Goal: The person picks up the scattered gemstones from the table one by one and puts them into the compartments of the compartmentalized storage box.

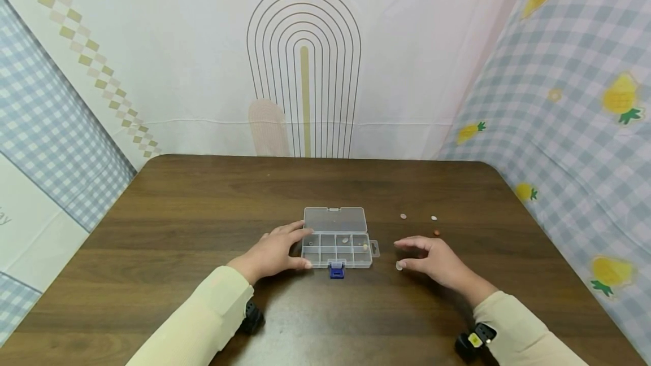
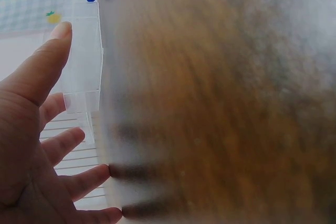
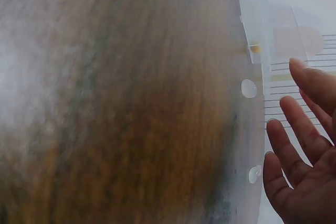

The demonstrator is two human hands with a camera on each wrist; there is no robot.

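Observation:
A clear plastic compartment box [image 1: 337, 257] stands on the table with its lid [image 1: 335, 219] tipped back and a blue latch [image 1: 337, 271] at the front. My left hand [image 1: 277, 250] rests at the box's left end, thumb by the front corner and index finger by the back one, fingers spread. Inside the compartments lie a whitish piece [image 1: 345, 240] and a yellowish piece [image 1: 365, 247]. To the right of the box, my right hand [image 1: 437, 261] hovers with thumb and fingers apart. A translucent round disc [image 3: 249, 88] lies on the table near its thumb; the hand holds nothing visible.
Farther back on the right lie a pinkish piece [image 1: 403, 216], a white piece [image 1: 434, 218] and a small reddish-brown piece [image 1: 437, 232]. A hanging tab [image 1: 375, 248] sticks out from the box's right side. Patterned cloths hang behind and beside the wooden table [image 1: 213, 196].

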